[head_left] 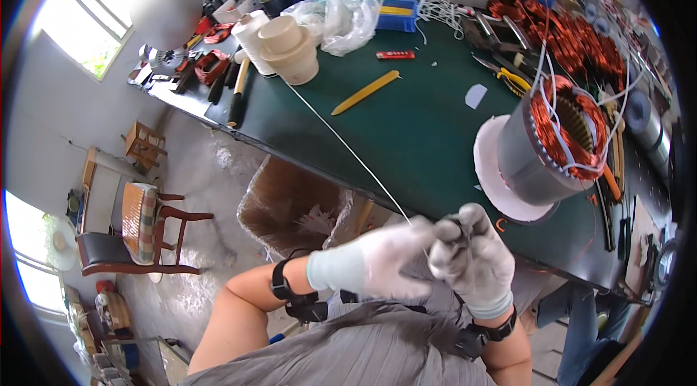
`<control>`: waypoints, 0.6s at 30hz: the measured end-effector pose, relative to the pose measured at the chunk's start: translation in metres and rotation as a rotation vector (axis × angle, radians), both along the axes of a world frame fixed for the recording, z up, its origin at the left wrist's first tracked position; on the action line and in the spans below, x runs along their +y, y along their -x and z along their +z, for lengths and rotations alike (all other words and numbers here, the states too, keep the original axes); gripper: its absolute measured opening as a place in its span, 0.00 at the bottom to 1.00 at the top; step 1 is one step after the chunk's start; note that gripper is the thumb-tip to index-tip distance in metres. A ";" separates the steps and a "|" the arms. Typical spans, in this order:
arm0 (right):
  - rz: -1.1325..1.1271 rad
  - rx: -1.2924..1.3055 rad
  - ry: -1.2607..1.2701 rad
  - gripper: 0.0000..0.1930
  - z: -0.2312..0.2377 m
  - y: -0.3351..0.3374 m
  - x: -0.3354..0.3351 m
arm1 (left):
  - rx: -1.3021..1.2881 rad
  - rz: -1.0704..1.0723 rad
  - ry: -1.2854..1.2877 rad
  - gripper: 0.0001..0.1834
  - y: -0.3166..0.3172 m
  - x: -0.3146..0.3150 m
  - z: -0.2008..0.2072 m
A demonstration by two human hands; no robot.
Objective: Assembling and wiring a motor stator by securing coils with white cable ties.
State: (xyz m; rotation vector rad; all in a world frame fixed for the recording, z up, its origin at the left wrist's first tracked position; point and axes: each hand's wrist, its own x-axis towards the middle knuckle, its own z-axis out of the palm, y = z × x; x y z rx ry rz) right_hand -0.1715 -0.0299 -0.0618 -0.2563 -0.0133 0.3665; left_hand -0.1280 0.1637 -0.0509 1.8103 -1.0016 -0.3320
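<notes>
A thin white cord (348, 148) runs taut from beside the white thread spool (252, 35) across the table to my two gloved hands near the front edge. My left hand (377, 259) is smeared by motion where the cord meets it, with the thumb held apart; its fingertips are unclear. My right hand (479, 263), palm up with curled, greyed glove fingers, pinches the cord's near end close against the left. Just beyond the right hand stands a motor stator (526, 157) with copper windings and white leads, on a round white base (490, 157).
On the green tabletop (406, 139) lie a yellow pointed strip (367, 92), a small red packet (396, 55) and yellow-handled pliers (512, 81). Cream plastic cups (290, 52) stand by the spool. Copper coils (581, 38) pile up at far right. A lined waste bin (279, 204) sits below the edge.
</notes>
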 end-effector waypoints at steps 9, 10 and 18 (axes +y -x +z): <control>0.020 -0.129 0.162 0.21 -0.039 0.001 0.000 | -0.111 0.311 -0.258 0.20 -0.105 0.110 0.030; 0.041 -0.082 -0.028 0.20 -0.036 0.000 0.004 | -0.020 0.479 -0.150 0.19 -0.121 0.117 0.043; 0.068 0.125 -0.314 0.13 -0.049 -0.005 0.032 | -0.740 1.245 -0.577 0.33 -0.239 0.152 0.051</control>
